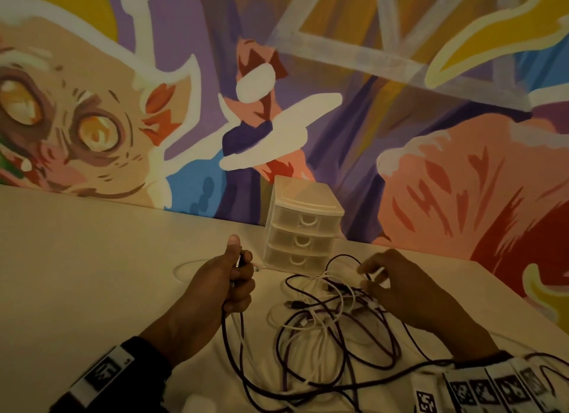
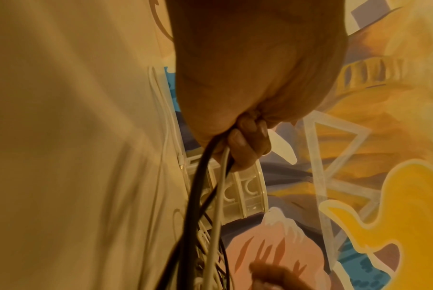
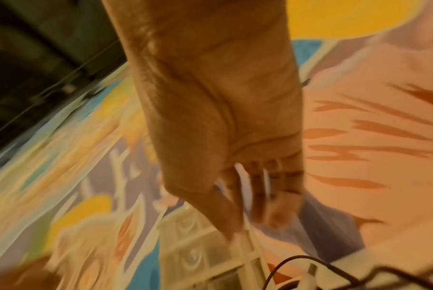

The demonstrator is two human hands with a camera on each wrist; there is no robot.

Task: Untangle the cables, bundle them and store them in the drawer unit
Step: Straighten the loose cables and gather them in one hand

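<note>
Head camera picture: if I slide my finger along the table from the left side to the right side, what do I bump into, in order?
Left hand gripping a dark cable and a white cable → drawer unit → right hand over the tangle of cables.

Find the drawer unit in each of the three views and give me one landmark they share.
Head: drawer unit stands centre, at the table's far edge against the mural, beyond both hands.
Left wrist: lower centre, seen tilted, partly behind the dark and white cables that the left hand grips.
Right wrist: bottom centre, blurred, just beyond the right hand fingertips.
Shared landmark: the mural's pink patch with red strokes.
</note>
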